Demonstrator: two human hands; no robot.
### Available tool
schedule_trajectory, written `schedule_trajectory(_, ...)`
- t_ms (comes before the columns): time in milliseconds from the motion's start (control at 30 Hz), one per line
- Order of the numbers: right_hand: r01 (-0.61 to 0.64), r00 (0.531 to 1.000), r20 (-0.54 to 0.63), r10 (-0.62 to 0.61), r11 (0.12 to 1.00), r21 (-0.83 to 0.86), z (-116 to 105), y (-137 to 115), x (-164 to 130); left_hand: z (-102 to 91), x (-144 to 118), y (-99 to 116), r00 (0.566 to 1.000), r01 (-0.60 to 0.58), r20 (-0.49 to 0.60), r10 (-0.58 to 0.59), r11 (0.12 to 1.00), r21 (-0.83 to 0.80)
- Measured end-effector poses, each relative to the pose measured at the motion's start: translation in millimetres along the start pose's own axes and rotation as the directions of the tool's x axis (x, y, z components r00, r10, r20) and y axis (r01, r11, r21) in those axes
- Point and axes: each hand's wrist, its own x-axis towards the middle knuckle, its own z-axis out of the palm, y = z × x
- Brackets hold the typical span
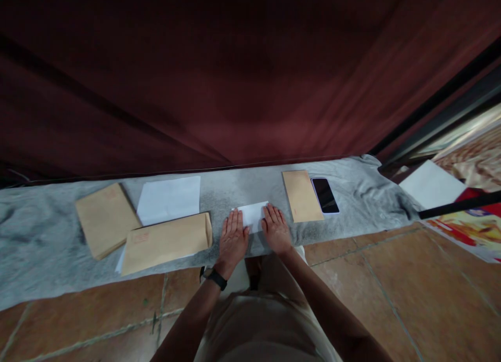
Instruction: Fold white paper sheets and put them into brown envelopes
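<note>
A small white sheet of paper (252,216), apparently folded, lies on the grey cloth in front of me. Flat on its left end rests my left hand (234,235), fingers stretched out, with a dark watch on the wrist. My right hand (276,229) presses on the right end in the same way, its fingers extended. Neither hand grips anything. Beyond my left hand lies a brown envelope (166,243) with an unfolded flap, partly over white sheets (169,199). To the right of my right hand is another brown envelope (302,196).
A stack of brown envelopes (107,219) sits at the left. A phone (325,195) with a dark screen lies beside the right envelope. The grey cloth (364,200) covers a narrow surface against a dark red curtain (242,90). Tiled floor (352,283) lies below.
</note>
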Motion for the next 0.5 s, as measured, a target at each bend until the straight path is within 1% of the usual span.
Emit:
schedule_trajectory(133,-0.016,1.0,0.001,0.016,1.0,-0.018,-2,5,-4,2.3,-7,-1,0.998,0.023,-0.062,-0.023,1.0,0.0)
schedule_trajectory(367,0.0,1.0,-0.031,-0.006,0.986,-0.169,-4,11,-10,5.2,-17,1,0.987,0.098,-0.136,-0.089,0.993,0.06)
schedule_trajectory(500,0.011,0.999,-0.03,-0.017,0.977,-0.215,-6,14,-13,5.9,-18,3,0.981,0.121,-0.162,-0.107,0.99,0.076)
